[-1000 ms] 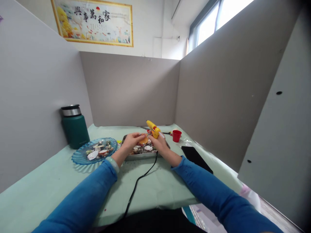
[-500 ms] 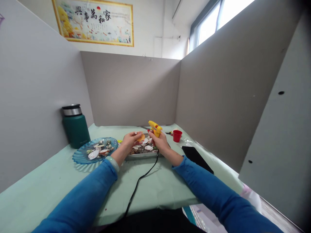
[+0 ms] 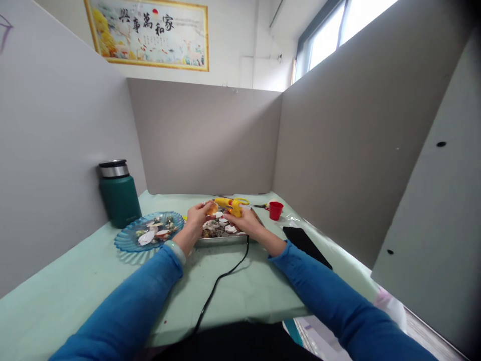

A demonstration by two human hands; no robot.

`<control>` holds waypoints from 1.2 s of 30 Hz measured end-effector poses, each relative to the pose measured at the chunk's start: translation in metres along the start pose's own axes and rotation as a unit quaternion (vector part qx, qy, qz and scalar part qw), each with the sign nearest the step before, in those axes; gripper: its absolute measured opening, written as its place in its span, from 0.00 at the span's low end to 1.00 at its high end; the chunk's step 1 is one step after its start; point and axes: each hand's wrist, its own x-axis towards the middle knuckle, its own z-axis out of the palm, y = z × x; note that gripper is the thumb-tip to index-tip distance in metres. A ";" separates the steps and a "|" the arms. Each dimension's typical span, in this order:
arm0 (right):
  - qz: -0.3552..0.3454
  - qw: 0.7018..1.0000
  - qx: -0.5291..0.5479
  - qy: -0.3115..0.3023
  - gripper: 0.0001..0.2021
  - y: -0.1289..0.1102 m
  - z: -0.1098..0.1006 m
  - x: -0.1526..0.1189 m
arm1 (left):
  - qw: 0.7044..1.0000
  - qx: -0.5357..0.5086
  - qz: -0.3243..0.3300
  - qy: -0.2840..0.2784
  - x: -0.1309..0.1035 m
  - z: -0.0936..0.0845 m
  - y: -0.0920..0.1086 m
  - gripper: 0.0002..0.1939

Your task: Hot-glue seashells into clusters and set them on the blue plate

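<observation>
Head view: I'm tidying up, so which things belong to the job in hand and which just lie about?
In the job: yellow glue gun, orange piece; likely black cord, shell tray, blue plate.
Apparently lying about: green flask, red cup, flat black object.

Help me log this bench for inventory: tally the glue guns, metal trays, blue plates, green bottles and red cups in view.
Glue gun: 1
Metal tray: 1
Blue plate: 1
Green bottle: 1
Red cup: 1
Total: 5
</observation>
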 end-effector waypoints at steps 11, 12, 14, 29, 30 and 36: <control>-0.001 1.000 -0.014 -0.005 0.15 0.005 0.001 0.003 | 0.997 0.048 0.061 0.016 0.001 0.000 -0.001 0.15; -0.002 1.000 -0.013 -0.005 0.15 0.005 0.001 0.003 | 0.996 0.057 0.069 0.017 0.001 0.000 -0.001 0.15; -0.005 1.000 -0.011 -0.002 0.14 0.005 0.002 0.002 | 0.993 0.073 0.086 0.017 0.001 0.000 -0.001 0.15; -0.019 1.000 -0.008 0.008 0.14 0.005 0.005 0.001 | 0.987 0.112 0.113 0.012 0.003 0.001 -0.003 0.14; -0.019 1.000 -0.008 0.007 0.14 0.005 0.005 0.001 | 0.987 0.113 0.112 0.011 0.003 0.001 -0.002 0.14; -0.021 1.000 -0.007 0.002 0.14 0.004 0.005 0.000 | 0.987 0.120 0.110 0.013 0.003 0.002 -0.002 0.13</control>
